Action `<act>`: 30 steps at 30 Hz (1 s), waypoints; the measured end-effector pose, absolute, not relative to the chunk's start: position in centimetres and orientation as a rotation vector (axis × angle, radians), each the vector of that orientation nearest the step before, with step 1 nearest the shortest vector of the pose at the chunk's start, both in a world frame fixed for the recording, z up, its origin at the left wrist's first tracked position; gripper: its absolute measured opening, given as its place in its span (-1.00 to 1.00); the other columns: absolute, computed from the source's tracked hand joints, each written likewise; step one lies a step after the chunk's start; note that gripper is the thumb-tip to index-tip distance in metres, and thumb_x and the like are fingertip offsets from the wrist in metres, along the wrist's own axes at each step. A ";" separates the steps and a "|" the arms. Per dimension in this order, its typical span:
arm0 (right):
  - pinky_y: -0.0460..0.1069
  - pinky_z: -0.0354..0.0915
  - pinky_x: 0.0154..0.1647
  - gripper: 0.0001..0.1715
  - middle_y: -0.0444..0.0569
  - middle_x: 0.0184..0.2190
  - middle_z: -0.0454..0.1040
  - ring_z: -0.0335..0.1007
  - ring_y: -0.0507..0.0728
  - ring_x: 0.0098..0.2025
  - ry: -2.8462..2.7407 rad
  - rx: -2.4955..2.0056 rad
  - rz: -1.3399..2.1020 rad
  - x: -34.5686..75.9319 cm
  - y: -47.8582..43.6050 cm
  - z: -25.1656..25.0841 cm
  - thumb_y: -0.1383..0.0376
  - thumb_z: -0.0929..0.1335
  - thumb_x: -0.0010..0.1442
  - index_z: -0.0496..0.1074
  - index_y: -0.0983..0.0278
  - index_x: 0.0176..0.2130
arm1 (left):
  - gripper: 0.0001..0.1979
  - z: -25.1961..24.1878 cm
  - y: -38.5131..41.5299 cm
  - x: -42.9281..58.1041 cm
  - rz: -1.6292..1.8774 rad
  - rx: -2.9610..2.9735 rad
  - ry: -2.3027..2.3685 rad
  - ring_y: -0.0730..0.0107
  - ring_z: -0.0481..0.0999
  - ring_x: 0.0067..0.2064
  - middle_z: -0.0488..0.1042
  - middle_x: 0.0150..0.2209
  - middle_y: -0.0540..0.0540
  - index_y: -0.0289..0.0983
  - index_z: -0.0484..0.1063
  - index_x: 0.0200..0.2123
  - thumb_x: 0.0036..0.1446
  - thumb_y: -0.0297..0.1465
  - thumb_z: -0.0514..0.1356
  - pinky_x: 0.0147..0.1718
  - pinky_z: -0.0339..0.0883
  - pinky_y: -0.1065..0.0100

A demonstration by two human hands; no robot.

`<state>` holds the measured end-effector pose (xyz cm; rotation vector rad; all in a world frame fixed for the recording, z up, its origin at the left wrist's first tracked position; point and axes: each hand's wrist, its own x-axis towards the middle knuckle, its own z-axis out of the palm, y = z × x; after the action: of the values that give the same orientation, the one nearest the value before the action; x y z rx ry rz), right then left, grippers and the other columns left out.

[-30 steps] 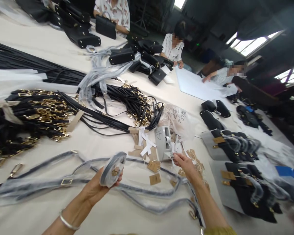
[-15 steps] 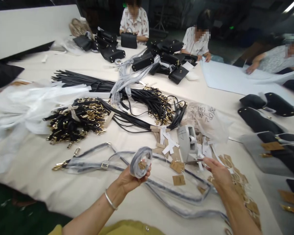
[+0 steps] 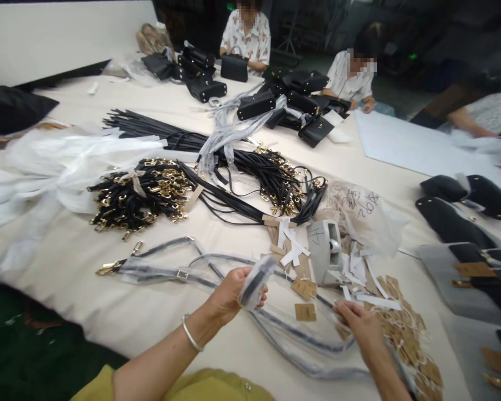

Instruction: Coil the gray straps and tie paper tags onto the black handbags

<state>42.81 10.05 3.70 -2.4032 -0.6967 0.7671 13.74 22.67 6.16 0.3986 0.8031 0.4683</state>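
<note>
My left hand (image 3: 234,292) grips a coiled strap (image 3: 256,284), dark and wrapped in clear plastic, now turned edge-on. My right hand (image 3: 359,323) is closed in a pinch to the right of it, over the table; what the fingertips hold is too small to make out. Just beyond that hand stands a grey tape dispenser (image 3: 317,253) with a mark on its side. Beneath both hands runs a long plastic-wrapped strap (image 3: 300,334) with a gold buckle and clasp at its left end. Brown tags (image 3: 305,312) lie between the hands.
A heap of string tags (image 3: 404,328) lies to the right. Black straps (image 3: 144,197) with gold clips are bundled left of centre. Black handbags (image 3: 256,104) pile up at the back, where several people sit. More black bags (image 3: 455,223) line the right side.
My right hand has drawn back from the tape dispenser towards me. My left hand has tilted the coiled strap from face-on to edge-on. The whole view has shifted slightly.
</note>
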 end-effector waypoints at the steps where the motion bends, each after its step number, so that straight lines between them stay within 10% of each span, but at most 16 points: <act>1: 0.09 0.44 -0.33 -0.49 0.06 -0.48 0.58 0.53 0.27 -0.40 -0.720 -2.317 0.862 40.9 10.5 4.5 -0.10 0.39 -0.09 0.55 0.28 -0.41 | -0.64 6.2 22.6 13.9 0.475 0.458 0.839 0.48 0.42 -0.52 0.49 -0.50 -0.06 -0.37 0.48 -0.44 -0.25 -0.29 0.48 -0.50 0.30 0.45; 10: -0.05 0.35 -0.34 -0.70 -0.08 -0.47 0.52 0.38 0.12 -0.41 -0.943 -1.693 1.187 30.3 15.5 7.4 0.13 0.53 -0.04 0.60 0.28 -0.33 | -0.80 7.2 21.2 14.4 0.582 0.995 0.944 0.44 0.45 -0.41 0.54 -0.41 -0.06 -0.34 0.49 -0.30 0.08 -0.31 0.27 -0.41 0.27 0.47; 17: -0.05 0.31 -0.41 -0.64 -0.02 -0.47 0.52 0.34 0.14 -0.42 -0.921 -1.735 1.222 30.7 15.8 5.9 0.13 0.56 -0.10 0.58 0.31 -0.33 | -0.85 7.1 21.0 13.8 0.670 1.306 1.108 0.50 0.38 -0.45 0.53 -0.44 0.00 -0.30 0.54 -0.33 -0.01 -0.50 0.19 -0.44 0.21 0.48; 30: -0.08 0.21 -0.53 -0.68 -0.18 -0.58 0.44 0.28 0.09 -0.54 -0.942 -2.034 1.175 29.5 18.0 7.4 0.17 0.49 -0.09 0.44 0.24 -0.32 | -0.70 5.4 22.2 13.9 0.558 0.747 0.976 0.43 0.43 -0.46 0.54 -0.45 -0.10 -0.37 0.48 -0.37 -0.08 -0.25 0.38 -0.46 0.25 0.45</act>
<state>29.50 18.03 7.43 -2.0343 -0.9424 1.1745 13.89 22.22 5.43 0.7473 0.9757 0.5585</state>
